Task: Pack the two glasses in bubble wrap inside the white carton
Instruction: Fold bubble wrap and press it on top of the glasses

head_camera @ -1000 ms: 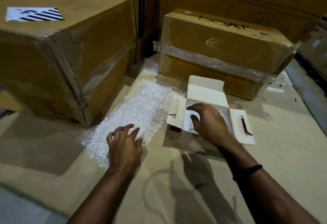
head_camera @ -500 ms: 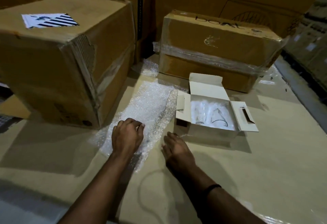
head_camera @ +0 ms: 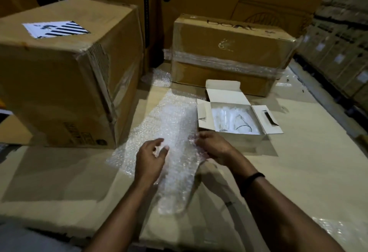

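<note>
Head view: writing first. Far back, a tall brown carton (head_camera: 199,2) bears black letters reading "Cro", cut off above. The taped brown box (head_camera: 229,52) in front of it has faint lettering on top, too blurred to read. The large box (head_camera: 59,72) at left carries a white label (head_camera: 55,29) with black diagonal stripes; the print at its near lower corner is illegible.

The bubble wrap (head_camera: 171,124) lies between the large box and the white carton (head_camera: 239,142), its near end raised. The left hand (head_camera: 151,160) curls its fingers onto the wrap's middle, and wrap shows between thumb and fingers. The right hand (head_camera: 213,148) pinches the wrap's right edge, just near the carton's left corner. The carton stands open, and the glasses (head_camera: 235,120) lie inside it, apart from both hands.
</note>
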